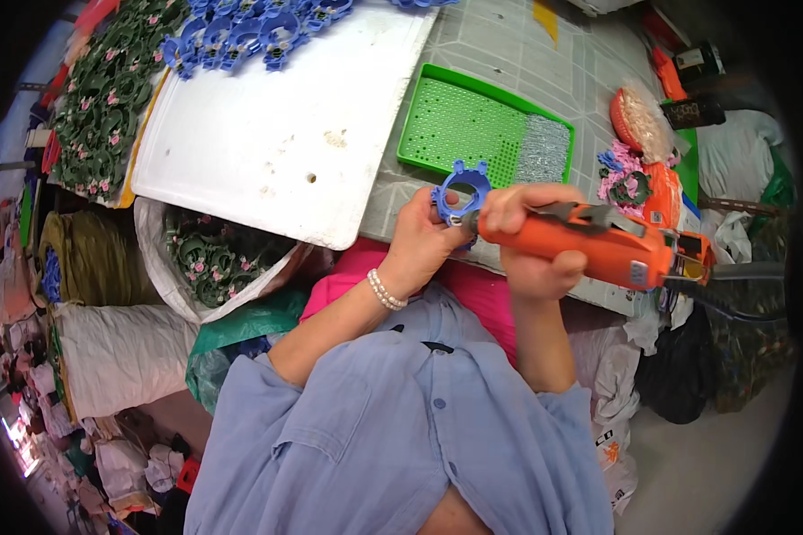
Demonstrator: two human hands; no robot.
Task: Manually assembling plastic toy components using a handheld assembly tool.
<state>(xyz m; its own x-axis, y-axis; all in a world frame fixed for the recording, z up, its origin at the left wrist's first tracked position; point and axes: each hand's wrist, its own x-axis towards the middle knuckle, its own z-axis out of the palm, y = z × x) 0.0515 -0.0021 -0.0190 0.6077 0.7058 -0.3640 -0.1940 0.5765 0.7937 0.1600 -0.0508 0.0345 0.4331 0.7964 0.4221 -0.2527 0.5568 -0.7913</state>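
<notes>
My left hand (417, 239) grips a blue ring-shaped plastic part (461, 169) by its lower edge, with small tabs standing up from its rim. In my right hand (540, 263) is an orange power screwdriver (598, 247), held level with its front end pointing left at the lower part of the ring. My fingers cover that front end, so I cannot tell whether its bit touches the ring. Just beyond the ring lies a green perforated tray (442, 111), its right end filled with small silvery pieces (545, 147), probably screws.
A white board (268, 143) covers the table's left, with several blue rings (250, 36) at its far end. Green parts with pink flowers (107, 98) lie left of it and fill a white sack (156, 259). A red basket (623, 120) stands right. Cables (749, 272) trail from the screwdriver.
</notes>
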